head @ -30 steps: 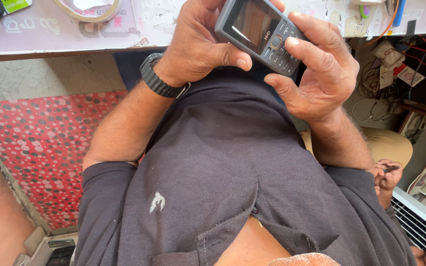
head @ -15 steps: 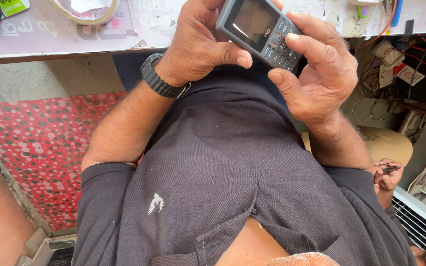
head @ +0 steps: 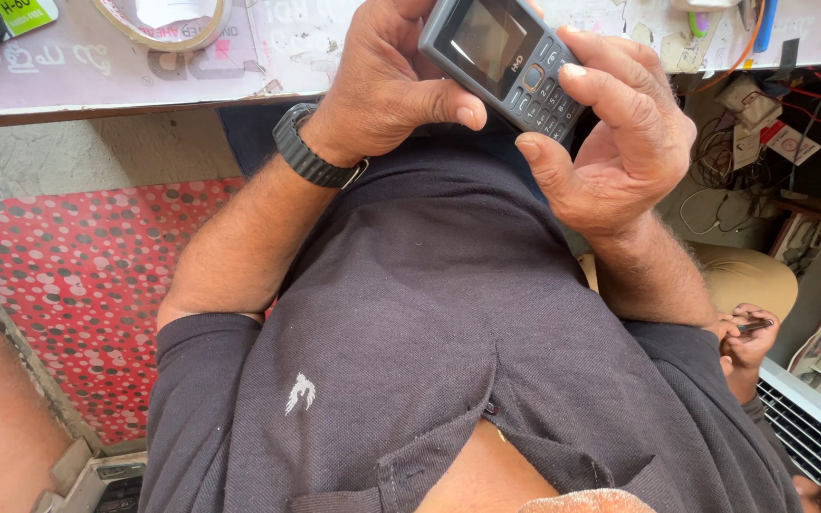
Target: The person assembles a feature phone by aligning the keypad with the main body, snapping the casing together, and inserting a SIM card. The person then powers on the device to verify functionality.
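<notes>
Both hands are up near the edge of the worktable [head: 97, 85], wrapped around a small grey keypad phone [head: 505, 62]. The left hand [head: 391, 85] grips it from the side, fingers curled behind the body and the thumb pressed flat along the lower edge near the screen. The right hand [head: 620, 142] cups the other end, fingers bent over the keypad with one fingertip resting on the buttons and the thumb tucked under the bottom corner. So neither hand is loose, both are closed on the phone, which sits tilted in the air just above the person's belly and partly over the table edge, with its dark screen facing up. There's a black wristwatch [head: 315, 157] on the left wrist, and a dark grey polo shirt [head: 448, 332] fills most of the view. On the table sits a roll of clear tape [head: 159, 24] off to the left. A red spotted mat [head: 87, 275] covers the floor beside the left arm, and a tangle of wires [head: 724, 161] sits on the right. Lower right, another person's hand [head: 748, 337] holds something thin, can't tell what.
</notes>
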### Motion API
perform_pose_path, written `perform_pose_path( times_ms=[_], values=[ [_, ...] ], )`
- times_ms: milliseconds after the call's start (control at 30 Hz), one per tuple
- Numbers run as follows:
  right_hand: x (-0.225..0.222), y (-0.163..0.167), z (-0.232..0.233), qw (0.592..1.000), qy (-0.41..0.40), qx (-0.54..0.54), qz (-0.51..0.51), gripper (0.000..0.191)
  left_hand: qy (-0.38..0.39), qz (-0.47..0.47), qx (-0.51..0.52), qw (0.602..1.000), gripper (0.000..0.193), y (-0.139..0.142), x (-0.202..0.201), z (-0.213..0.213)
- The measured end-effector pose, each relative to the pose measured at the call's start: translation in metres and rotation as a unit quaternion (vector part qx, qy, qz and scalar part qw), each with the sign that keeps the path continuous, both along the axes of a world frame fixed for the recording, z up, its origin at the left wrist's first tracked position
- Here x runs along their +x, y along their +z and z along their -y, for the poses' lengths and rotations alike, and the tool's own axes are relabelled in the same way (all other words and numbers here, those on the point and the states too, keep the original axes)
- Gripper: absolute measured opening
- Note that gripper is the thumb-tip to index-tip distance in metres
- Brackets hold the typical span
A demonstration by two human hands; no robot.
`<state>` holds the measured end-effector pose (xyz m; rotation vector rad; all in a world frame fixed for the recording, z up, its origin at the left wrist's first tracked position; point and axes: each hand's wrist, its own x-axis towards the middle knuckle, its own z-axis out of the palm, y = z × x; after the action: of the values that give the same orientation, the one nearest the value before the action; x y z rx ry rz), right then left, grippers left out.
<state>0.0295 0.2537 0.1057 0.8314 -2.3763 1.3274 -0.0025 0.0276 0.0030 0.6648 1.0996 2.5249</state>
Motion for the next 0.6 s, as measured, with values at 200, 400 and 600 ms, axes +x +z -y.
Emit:
perform_pose_path(
  times_ms=[200,400,600],
  values=[
    [0.000,-0.001,-0.002,1.000,-0.001,0.006,-0.004,0.048,-0.015,-0.023,0.022,0.999,0.060,0.002,-0.002,0.000],
    [0.000,-0.004,-0.003,1.000,0.012,0.010,-0.024,0.049,-0.016,-0.045,-0.002,0.999,0.058,0.012,-0.004,0.004],
    [0.001,-0.002,-0.005,0.999,0.017,0.030,-0.025,0.048,-0.020,-0.051,0.015,0.998,0.058,0.015,-0.005,0.002]
  ],
)
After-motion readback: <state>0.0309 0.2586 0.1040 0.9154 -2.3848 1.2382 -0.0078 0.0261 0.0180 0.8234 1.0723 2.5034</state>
